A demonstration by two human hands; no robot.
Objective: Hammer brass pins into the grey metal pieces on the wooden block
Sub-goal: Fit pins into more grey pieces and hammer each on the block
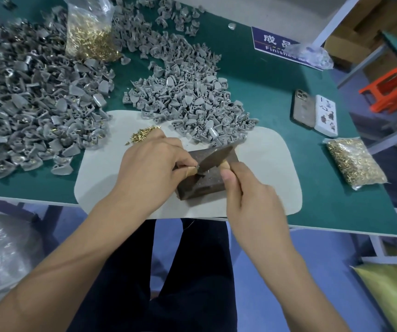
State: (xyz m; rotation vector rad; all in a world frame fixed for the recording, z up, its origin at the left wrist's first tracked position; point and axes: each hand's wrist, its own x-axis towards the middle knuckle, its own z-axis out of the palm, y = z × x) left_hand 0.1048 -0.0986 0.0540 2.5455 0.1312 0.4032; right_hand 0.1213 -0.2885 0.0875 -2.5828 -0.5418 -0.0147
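A dark wooden block sits on a pale grey mat at the table's front edge. My right hand grips a wooden-handled hammer, and its dark metal head lies blurred over the block's top. My left hand pinches a small grey metal piece on the block, just under the hammer head. Loose brass pins lie on the mat behind my left hand. Whether a pin stands in the piece cannot be seen.
Heaps of grey metal pieces cover the green table behind and to the left. One bag of brass pins stands at the back, another lies right. Two phones rest right of the mat.
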